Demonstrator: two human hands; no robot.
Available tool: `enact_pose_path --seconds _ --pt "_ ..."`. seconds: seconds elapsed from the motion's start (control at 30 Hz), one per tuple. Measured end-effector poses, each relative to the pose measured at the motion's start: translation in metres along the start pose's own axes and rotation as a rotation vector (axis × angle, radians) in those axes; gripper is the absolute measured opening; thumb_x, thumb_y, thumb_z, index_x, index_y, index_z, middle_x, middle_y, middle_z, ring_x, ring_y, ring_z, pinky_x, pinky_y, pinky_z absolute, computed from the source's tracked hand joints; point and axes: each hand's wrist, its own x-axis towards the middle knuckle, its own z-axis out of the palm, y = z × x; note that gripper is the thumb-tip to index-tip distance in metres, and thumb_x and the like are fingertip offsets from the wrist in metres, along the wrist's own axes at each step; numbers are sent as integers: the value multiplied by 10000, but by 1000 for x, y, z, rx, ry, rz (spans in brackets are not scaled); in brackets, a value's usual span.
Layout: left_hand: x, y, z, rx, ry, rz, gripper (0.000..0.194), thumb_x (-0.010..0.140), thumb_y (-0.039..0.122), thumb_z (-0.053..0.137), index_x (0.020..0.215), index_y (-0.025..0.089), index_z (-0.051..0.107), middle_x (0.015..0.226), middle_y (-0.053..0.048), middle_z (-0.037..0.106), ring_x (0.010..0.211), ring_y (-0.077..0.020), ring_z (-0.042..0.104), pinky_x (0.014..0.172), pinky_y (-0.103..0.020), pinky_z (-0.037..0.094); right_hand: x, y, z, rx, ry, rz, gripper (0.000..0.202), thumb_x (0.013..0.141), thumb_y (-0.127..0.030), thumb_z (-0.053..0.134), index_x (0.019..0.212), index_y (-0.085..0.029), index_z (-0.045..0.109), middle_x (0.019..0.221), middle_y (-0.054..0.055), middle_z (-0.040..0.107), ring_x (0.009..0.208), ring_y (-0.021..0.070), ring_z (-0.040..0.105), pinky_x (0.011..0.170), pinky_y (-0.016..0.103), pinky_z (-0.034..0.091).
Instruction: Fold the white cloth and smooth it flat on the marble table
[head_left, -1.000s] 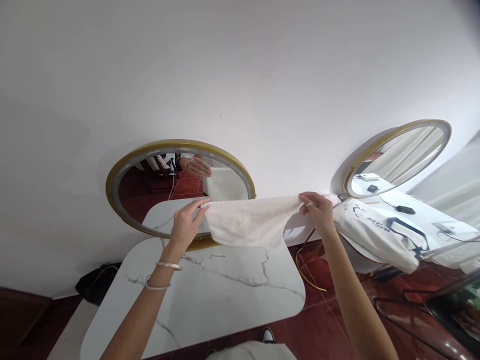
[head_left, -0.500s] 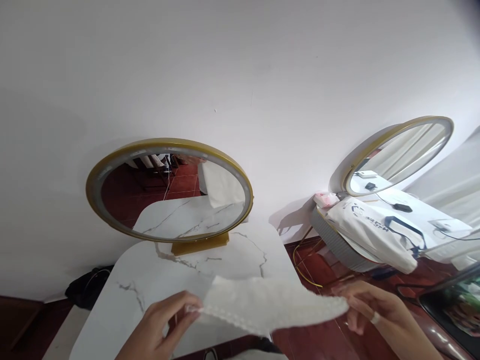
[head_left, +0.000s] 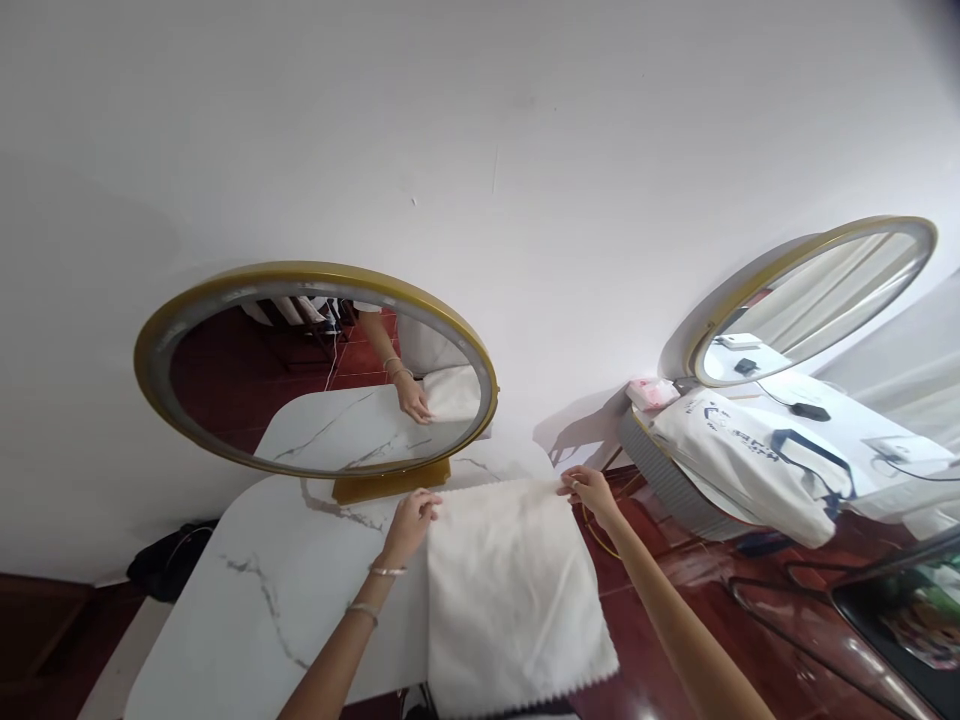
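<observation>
A white cloth with zigzag-cut edges (head_left: 517, 600) is spread over the right part of the marble-patterned table (head_left: 322, 590), its right side reaching past the table's edge. My left hand (head_left: 409, 525) pinches the cloth's far left corner, just in front of the mirror's base. At the far right corner, my right hand (head_left: 592, 492) has its fingers closed on the same cloth. Bracelets circle my left wrist. The gold-framed round mirror (head_left: 315, 268) stands behind the cloth and reflects a hand and part of the cloth.
To the right, a second table holds a white printed bag (head_left: 731, 450), a pink tissue pack (head_left: 652, 393), a black adapter (head_left: 810, 411) and another round mirror (head_left: 817, 300). A black bag (head_left: 169, 562) lies at the lower left. A dark chair (head_left: 900, 610) is at the lower right.
Both hands have moved forward and closer together, toward the mirror. The cloth, earlier held stretched in the air near the camera, now lies spread over the table's right part.
</observation>
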Motion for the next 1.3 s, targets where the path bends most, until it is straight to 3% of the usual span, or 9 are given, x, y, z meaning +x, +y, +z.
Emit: enact_pose_path --seconds 0.17,0.37,0.57,0.7,0.8,0.9,0.97,1.17,1.3 --pt "25 -23 17 40 68 -43 235 786 223 455 791 156 680 918 -66 667 673 -145 673 674 -282 549 44 20 22 -37 34 -9 176 695 -274 731 640 -182 590 535 7 647 548 190 691 539 263 559" --pt "31 -35 26 95 140 -15 259 794 155 422 875 152 668 1002 -91 651 802 -179 680 807 -346 559 66 39 32 -108 51 -31 133 857 -215 644 755 -143 596 603 -40 643 570 120 668 654 287 583" --pt "22 -36 50 137 201 12 394 836 146 395 1171 154 601 1283 -142 555 1067 -228 638 967 -419 514 78 58 35 -237 144 -156 137 872 -268 542 854 -154 616 761 77 698 679 200 706 712 343 584" --pt "1 -41 89 294 321 116 435 891 167 380 1292 173 546 1466 -138 423 1365 -280 409 1122 -477 373 63 71 53 -320 187 -333 428 875 -406 491 1179 -115 572 1221 214 612 1060 287 649 903 450 531" --pt "-8 -47 119 476 369 239 489 937 206 361 1421 233 430 1552 -83 327 1447 -268 264 1154 -488 319 37 90 77 -409 149 -488 485 889 -455 478 1273 -169 555 1392 172 509 1307 293 467 1073 503 392" --pt "0 -56 136 596 464 249 565 955 254 379 1508 243 264 1614 -81 153 1474 -289 166 1155 -508 296 16 113 101 -789 89 -665 469 940 -409 424 1374 -250 506 1488 106 423 1411 288 318 1132 537 283" --pt "10 -62 139 640 535 209 570 959 292 392 1511 236 260 1619 -96 114 1472 -313 166 1140 -518 307 11 124 111 -1058 104 -694 497 958 -400 401 1439 -279 436 1541 98 341 1443 309 241 1133 569 233" --pt "44 -69 138 716 637 147 536 933 390 436 1416 159 460 1557 -170 283 1444 -365 222 1110 -551 313 36 128 127 -1241 163 -684 553 951 -442 418 1486 -326 338 1567 93 282 1445 317 233 1134 579 149" --pt "72 -57 132 854 608 114 517 913 420 440 1253 67 607 1292 -247 560 1267 -395 465 1037 -564 369 64 117 136 -1246 152 -671 567 956 -486 397 1496 -352 291 1575 70 265 1449 307 223 1141 567 110"
